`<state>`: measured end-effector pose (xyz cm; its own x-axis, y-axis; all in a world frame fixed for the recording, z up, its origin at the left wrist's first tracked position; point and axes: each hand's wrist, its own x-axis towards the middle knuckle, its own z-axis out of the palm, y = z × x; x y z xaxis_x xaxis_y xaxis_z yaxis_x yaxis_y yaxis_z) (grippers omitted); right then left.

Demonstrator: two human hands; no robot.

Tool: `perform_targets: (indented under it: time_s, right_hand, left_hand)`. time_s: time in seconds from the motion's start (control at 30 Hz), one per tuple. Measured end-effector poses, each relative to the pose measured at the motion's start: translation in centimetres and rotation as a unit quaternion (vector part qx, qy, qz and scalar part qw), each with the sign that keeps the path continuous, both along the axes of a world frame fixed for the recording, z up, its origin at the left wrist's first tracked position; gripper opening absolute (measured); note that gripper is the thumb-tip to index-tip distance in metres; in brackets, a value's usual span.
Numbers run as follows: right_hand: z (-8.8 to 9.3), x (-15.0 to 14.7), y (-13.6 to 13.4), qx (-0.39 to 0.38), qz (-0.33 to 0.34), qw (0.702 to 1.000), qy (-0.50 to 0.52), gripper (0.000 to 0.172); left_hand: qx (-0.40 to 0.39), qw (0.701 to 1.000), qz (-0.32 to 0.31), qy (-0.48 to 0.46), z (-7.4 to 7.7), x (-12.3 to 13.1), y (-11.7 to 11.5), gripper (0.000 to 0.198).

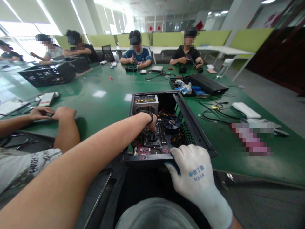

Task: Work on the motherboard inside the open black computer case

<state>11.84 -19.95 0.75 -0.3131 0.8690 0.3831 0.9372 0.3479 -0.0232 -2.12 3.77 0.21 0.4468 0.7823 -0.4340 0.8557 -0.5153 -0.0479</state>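
Note:
An open black computer case lies on its side at the table's near edge. My bare left hand, a dark band at its wrist, reaches down inside over the motherboard. Its fingers are bent and partly hidden; what they hold, if anything, I cannot make out. My right hand, in a white glove, grips the near rim of the case, thumb below and fingers on top. Inside sit a power supply at the far left, a round black fan at the right, and a red circuit board near the front.
The case rests on a green table. Cables, a pink item and gloves lie to the right. Behind stands a black box. Another person's hands are close on my left; several people sit further off.

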Motion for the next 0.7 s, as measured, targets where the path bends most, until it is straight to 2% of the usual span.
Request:
perform_targets:
  time_s: [0.1,0.17,0.33,0.43,0.53,0.6,0.7]
  right_hand:
    - [-0.2,0.1,0.1,-0.003,-0.005,1.000,0.007,0.021]
    - [-0.2,0.2,0.3,-0.004,-0.004,1.000,0.011,0.021]
    - [0.3,0.5,2.8,-0.009,-0.006,1.000,0.000,0.023]
    - [0.6,0.4,6.2,-0.011,-0.017,1.000,-0.024,0.028]
    - [0.7,0.0,10.7,-0.013,-0.024,0.999,-0.042,0.033]
    - [0.7,-0.4,14.2,-0.013,-0.028,0.998,-0.046,0.035]
    - [0.9,-1.1,19.7,-0.021,-0.035,0.998,-0.054,0.039]
  left_hand:
    - [-0.009,0.999,-0.028,0.039,1.0,0.1,-0.6,0.050]
    - [0.006,1.000,-0.029,0.006,2.0,0.0,-0.7,0.054]
    - [0.073,0.991,0.037,-0.110,5.1,-1.5,0.5,0.056]
    - [0.125,0.970,0.079,-0.194,7.0,-3.1,1.2,0.049]
    - [0.171,0.936,0.111,-0.286,8.6,-4.9,0.9,0.046]
    - [0.200,0.908,0.133,-0.343,9.1,-5.9,0.5,0.042]
    - [0.223,0.872,0.150,-0.408,9.1,-7.2,-0.1,0.038]
